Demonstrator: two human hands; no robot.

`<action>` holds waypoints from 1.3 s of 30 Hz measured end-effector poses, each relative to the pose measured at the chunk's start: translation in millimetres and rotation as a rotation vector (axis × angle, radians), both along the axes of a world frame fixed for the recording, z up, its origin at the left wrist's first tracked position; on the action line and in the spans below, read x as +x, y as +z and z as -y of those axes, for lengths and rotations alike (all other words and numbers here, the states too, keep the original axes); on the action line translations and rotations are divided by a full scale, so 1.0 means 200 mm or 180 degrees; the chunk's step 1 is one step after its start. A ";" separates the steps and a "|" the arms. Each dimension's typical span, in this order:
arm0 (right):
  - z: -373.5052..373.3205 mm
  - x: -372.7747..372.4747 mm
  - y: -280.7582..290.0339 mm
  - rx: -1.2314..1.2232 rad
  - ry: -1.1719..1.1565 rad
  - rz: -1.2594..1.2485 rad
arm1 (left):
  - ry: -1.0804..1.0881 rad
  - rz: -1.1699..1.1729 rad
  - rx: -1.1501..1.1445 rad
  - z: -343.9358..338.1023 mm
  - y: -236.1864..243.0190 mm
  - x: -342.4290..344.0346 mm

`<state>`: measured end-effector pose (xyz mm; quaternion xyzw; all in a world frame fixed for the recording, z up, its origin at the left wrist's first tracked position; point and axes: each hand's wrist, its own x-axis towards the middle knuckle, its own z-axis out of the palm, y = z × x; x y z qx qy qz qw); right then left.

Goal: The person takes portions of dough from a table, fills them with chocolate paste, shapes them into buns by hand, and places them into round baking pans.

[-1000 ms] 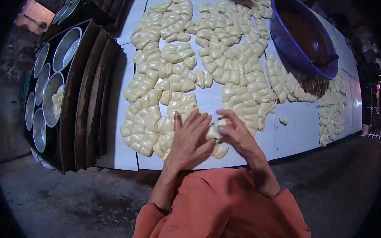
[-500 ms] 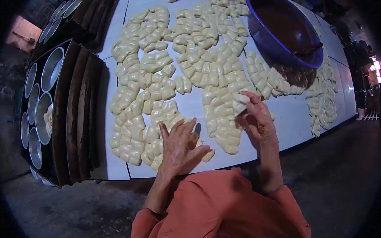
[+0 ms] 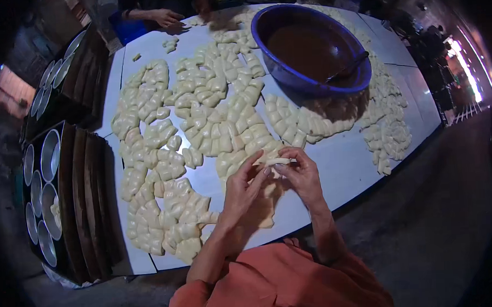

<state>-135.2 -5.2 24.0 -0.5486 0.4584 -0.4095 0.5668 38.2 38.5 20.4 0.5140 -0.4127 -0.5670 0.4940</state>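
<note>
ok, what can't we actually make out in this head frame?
- Dough piece: mostly covered by the left hand and right hand; shape unclear.
- Blue bowl: the dark filling hides the spoon's lower end.
- Person at the far edge: cut off, only a hand shows.
- Round tins: contents too small.

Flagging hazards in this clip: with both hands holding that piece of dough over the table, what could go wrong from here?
Both the left hand and the right hand pinch one dough piece above the other packed dough pieces; it could tear, or drop and stick to them. Some pieces lie close to the table's near edge, so a forearm might knock them off. The blue bowl of brown filling sits close to the pieces; a spill might soil them.
</note>
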 end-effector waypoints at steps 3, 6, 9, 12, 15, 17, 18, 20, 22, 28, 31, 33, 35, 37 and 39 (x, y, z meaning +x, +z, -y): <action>0.05 -0.06 0.05 -0.0312 -0.0187 0.0639 | 0.0531 0.0895 -0.1527 0.16 0.05 -0.22; 0.08 -0.04 0.20 0.0587 -0.0159 0.2081 | 0.0552 0.0048 -0.2333 0.30 0.00 -0.39; 0.19 -0.05 0.32 0.0678 -0.0003 0.2503 | 0.0707 -0.0588 -0.2424 0.41 0.00 -0.52; 0.43 -0.13 0.33 0.0516 -0.0004 0.2247 | 0.0653 -0.1133 -0.1541 0.48 -0.03 -0.62; 0.81 -0.32 0.36 -0.0089 -0.0314 0.1291 | 0.0422 -0.1239 -0.0872 0.48 0.02 -0.61; 1.07 -0.38 0.39 -0.0729 -0.0193 -0.0115 | 0.0256 -0.1274 -0.0444 0.48 0.03 -0.49; 1.18 -0.40 0.39 -0.0767 -0.0041 -0.1015 | 0.0112 -0.0957 -0.0118 0.48 0.02 -0.43; 1.34 -0.43 0.36 -0.0739 0.0363 -0.2392 | -0.0011 -0.0267 0.0012 0.50 -0.02 -0.38; 1.44 -0.39 0.26 -0.0860 0.0988 -0.2978 | -0.0038 -0.0277 0.0078 0.49 -0.03 -0.34; 1.42 -0.46 0.34 -0.0479 0.1295 -0.2106 | -0.0075 -0.0098 0.0225 0.47 0.00 -0.34; 1.32 -0.43 0.41 -0.0287 0.1051 -0.1223 | -0.0184 -0.0323 0.0458 0.52 0.05 -0.37; 1.20 -0.36 0.47 0.0122 0.0861 -0.0544 | -0.0103 -0.0412 0.0039 0.59 -0.02 -0.43; 1.08 -0.34 0.46 0.0350 0.0426 0.0775 | -0.0161 -0.0979 -0.0224 0.65 0.02 -0.48; 0.96 -0.29 0.39 0.0604 0.0372 0.1311 | -0.0003 -0.1805 -0.0049 0.67 0.07 -0.50; 0.86 -0.30 0.29 0.0611 0.0265 0.1410 | 0.0117 -0.2195 0.0006 0.66 0.10 -0.53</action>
